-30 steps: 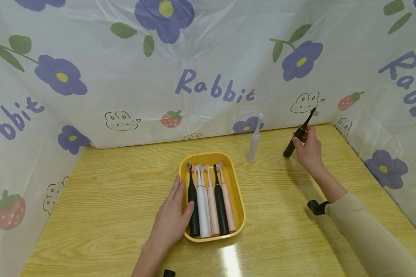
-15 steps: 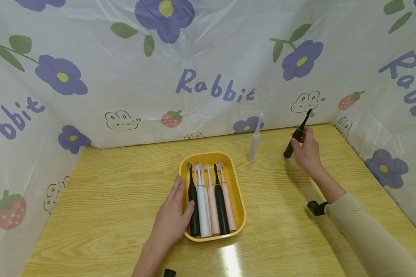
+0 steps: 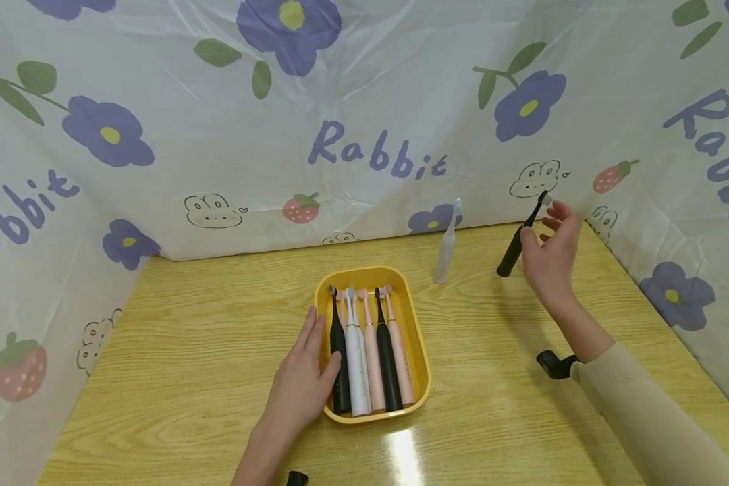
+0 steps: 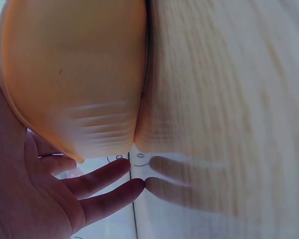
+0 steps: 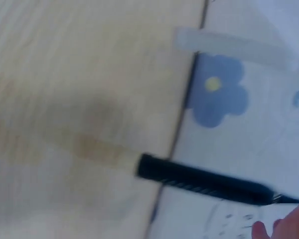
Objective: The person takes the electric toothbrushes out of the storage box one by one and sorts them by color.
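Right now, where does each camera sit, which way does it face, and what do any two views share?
Head: above, looking down at the table; both hands and a sleeve show.
Left wrist: low beside the yellow tray; left hand shows.
Right wrist: faces the black toothbrush; fingertips show.
Shared: head and left wrist both show the tray.

Wooden table (image 3: 188, 351), light yellow grain, under both hands. Glossy light reflection (image 3: 403, 455) on surface near front edge, between the arms. Plastic curtain (image 3: 364, 101) stands behind and at both sides as wall: white, with purple flowers, strawberries, rabbit drawings, word "Rabbit". Curtain creased, slightly shiny.
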`<state>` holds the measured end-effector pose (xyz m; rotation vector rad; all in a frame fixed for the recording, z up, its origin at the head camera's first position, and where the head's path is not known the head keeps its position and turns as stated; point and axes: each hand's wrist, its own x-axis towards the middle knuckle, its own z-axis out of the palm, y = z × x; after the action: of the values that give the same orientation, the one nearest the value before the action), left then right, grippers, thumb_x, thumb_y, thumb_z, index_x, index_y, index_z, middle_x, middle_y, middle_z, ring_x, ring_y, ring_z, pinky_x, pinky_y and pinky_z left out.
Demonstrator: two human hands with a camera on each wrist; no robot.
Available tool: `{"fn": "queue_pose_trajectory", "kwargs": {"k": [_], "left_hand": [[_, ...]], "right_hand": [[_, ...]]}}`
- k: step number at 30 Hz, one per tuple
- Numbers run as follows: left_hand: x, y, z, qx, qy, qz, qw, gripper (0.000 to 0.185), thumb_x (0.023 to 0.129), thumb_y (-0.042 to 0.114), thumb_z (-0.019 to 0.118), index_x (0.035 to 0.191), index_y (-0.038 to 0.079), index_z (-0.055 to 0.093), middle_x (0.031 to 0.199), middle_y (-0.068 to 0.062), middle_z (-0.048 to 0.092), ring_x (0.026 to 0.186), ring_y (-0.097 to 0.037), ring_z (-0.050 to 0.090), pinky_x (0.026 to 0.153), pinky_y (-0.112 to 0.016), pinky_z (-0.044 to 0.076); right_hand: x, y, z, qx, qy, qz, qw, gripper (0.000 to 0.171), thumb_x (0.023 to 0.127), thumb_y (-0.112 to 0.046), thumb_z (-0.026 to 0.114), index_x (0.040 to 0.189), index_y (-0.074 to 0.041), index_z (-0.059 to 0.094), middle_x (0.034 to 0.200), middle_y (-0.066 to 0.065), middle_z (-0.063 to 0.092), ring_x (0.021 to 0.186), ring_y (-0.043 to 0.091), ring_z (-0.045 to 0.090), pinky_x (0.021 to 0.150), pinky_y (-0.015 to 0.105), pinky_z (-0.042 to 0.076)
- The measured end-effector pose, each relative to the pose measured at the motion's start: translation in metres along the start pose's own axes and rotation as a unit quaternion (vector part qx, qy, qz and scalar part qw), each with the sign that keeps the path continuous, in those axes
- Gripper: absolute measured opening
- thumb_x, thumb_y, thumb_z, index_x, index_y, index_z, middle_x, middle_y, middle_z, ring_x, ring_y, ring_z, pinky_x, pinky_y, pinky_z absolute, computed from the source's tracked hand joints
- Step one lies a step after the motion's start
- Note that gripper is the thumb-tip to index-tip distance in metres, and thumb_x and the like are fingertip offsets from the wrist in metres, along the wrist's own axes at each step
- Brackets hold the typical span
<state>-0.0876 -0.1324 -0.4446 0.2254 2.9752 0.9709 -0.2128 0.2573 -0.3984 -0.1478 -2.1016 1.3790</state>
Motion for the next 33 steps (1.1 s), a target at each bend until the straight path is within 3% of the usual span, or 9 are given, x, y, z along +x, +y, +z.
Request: {"fn": "queue_pose_trajectory", "kwargs": {"k": [4, 9, 14, 19, 25, 29, 33], "left_hand": [[0.000, 0.000, 0.000, -0.001, 0.000, 0.001, 1.0000, 0.070, 0.104, 0.030, 0.058, 0.161, 0.002, 0.029, 0.171, -0.010, 0.013, 0.145, -0.041, 0.035, 0.109, -0.061, 0.039], [0.000, 0.000, -0.001, 0.000, 0.006, 0.002, 1.0000, 0.070, 0.104, 0.030, 0.058, 0.161, 0.002, 0.029, 0.171, -0.011, 0.014, 0.146, -0.040, 0.035, 0.109, -0.061, 0.039], [0.000, 0.001, 0.000, 0.001, 0.009, 0.006, 0.9999, 0.070, 0.103, 0.028, 0.059, 0.161, 0.001, 0.029, 0.171, -0.012, 0.014, 0.146, -0.041, 0.035, 0.109, -0.061, 0.039], [0.000, 0.000, 0.000, -0.001, 0.008, 0.004, 1.0000, 0.070, 0.103, 0.029, 0.059, 0.161, 0.001, 0.029, 0.171, -0.012, 0.014, 0.146, -0.040, 0.035, 0.109, -0.060, 0.039], [-0.002, 0.001, 0.000, -0.001, 0.013, 0.002, 0.9999, 0.070, 0.103, 0.028, 0.059, 0.161, 0.001, 0.030, 0.171, -0.011, 0.015, 0.145, -0.041, 0.037, 0.109, -0.060, 0.040], [-0.002, 0.001, 0.000, 0.000, 0.018, 0.006, 0.9998, 0.070, 0.103, 0.027, 0.060, 0.160, 0.001, 0.030, 0.170, -0.012, 0.015, 0.143, -0.042, 0.038, 0.108, -0.060, 0.041], [-0.001, 0.000, 0.000, -0.001, 0.019, 0.008, 0.9998, 0.070, 0.103, 0.026, 0.060, 0.160, 0.001, 0.030, 0.170, -0.012, 0.015, 0.142, -0.043, 0.040, 0.106, -0.061, 0.042]], "right_hand": [[-0.006, -0.025, 0.001, 0.064, 0.038, -0.040, 0.996, 0.051, 0.095, -0.001, 0.055, 0.144, -0.004, 0.041, 0.134, 0.008, 0.047, 0.116, 0.015, 0.050, 0.096, 0.030, 0.043], [-0.018, -0.058, 0.007, 0.121, 0.029, -0.097, 0.987, 0.050, 0.092, 0.005, 0.055, 0.140, -0.001, 0.044, 0.127, 0.001, 0.049, 0.113, 0.015, 0.052, 0.097, 0.030, 0.044], [-0.038, -0.082, 0.017, 0.138, -0.027, -0.127, 0.982, 0.045, 0.093, 0.008, 0.054, 0.137, 0.004, 0.045, 0.125, -0.006, 0.049, 0.112, 0.015, 0.054, 0.098, 0.032, 0.046], [-0.058, -0.091, 0.035, 0.146, -0.112, -0.143, 0.973, 0.044, 0.093, 0.013, 0.053, 0.136, 0.012, 0.041, 0.127, 0.007, 0.050, 0.112, 0.022, 0.054, 0.096, 0.028, 0.047], [-0.084, -0.088, 0.062, 0.157, -0.204, -0.127, 0.958, 0.045, 0.093, 0.010, 0.055, 0.136, 0.010, 0.041, 0.129, 0.020, 0.048, 0.112, 0.032, 0.055, 0.094, 0.025, 0.049], [-0.100, -0.085, 0.080, 0.175, -0.255, -0.085, 0.947, 0.045, 0.094, 0.008, 0.056, 0.137, 0.006, 0.043, 0.130, 0.018, 0.050, 0.113, 0.036, 0.058, 0.093, 0.030, 0.052], [-0.113, -0.084, 0.096, 0.182, -0.319, -0.020, 0.930, 0.048, 0.096, 0.005, 0.058, 0.141, 0.003, 0.043, 0.135, 0.022, 0.049, 0.117, 0.041, 0.058, 0.093, 0.035, 0.053]]}}
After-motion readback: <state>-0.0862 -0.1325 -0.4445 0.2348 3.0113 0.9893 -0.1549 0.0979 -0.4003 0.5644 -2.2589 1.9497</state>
